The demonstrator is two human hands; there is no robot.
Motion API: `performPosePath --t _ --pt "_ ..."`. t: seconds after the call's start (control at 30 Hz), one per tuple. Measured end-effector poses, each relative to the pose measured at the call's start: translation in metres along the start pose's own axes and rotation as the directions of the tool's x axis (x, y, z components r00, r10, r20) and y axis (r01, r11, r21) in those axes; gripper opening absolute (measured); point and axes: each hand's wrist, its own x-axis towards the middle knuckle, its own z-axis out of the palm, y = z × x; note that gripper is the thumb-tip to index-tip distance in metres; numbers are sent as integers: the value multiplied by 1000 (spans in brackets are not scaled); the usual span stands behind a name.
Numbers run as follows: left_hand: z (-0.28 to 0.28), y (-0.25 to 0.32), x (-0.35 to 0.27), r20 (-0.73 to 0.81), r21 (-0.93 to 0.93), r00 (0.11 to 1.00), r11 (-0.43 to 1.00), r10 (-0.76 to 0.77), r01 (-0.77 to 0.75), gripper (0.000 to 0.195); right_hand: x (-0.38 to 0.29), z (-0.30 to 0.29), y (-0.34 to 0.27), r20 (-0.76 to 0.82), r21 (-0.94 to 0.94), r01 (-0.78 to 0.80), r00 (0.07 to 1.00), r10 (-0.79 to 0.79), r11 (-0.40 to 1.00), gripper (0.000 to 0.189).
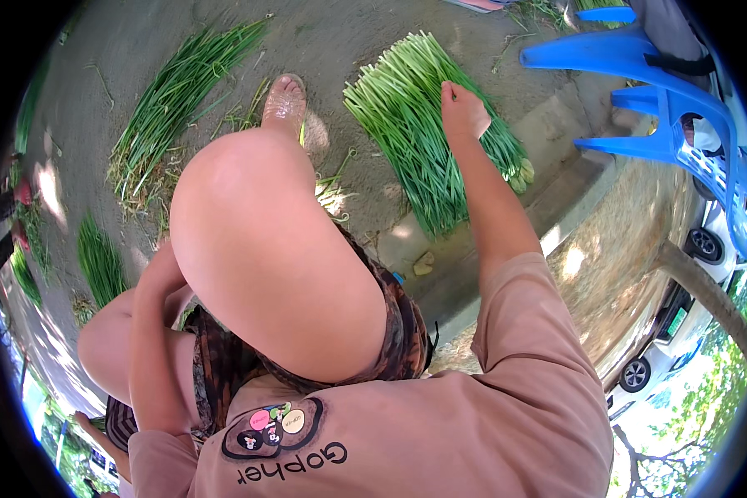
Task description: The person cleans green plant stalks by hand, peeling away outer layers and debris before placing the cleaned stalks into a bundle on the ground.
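Note:
A broad layer of long green stalks, which look like garlic chives, lies on the concrete ground with its pale cut ends aligned. Over its right side is my right hand, fingers curled in; no stalk shows clearly in its grasp. My left forearm reaches down behind my raised knee, which hides nearly all of my left hand. Beyond that knee spreads a looser heap of untrimmed chives, with brownish dry matter at its near end. A smaller green bunch lies left of my left forearm.
My foot in a clear shoe stands between the two larger heaps. Blue plastic chairs, with part of a person, are at upper right. A concrete kerb runs beside the trimmed layer. Parked cars and a tree trunk are farther right.

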Motion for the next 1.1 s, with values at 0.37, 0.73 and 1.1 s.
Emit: performPosePath --t 0.37,0.73,1.1 --pt "-5 2 0 15 29 999 998 -53 52 39 -10 15 -11 270 -232 187 955 -121 955 58" --pt "-5 6 -1 25 52 997 996 -76 75 43 -27 1 -23 398 -227 146 916 -45 963 45" --pt "-4 3 3 24 45 996 996 -83 82 46 4 -6 4 131 8 -243 962 240 970 39"
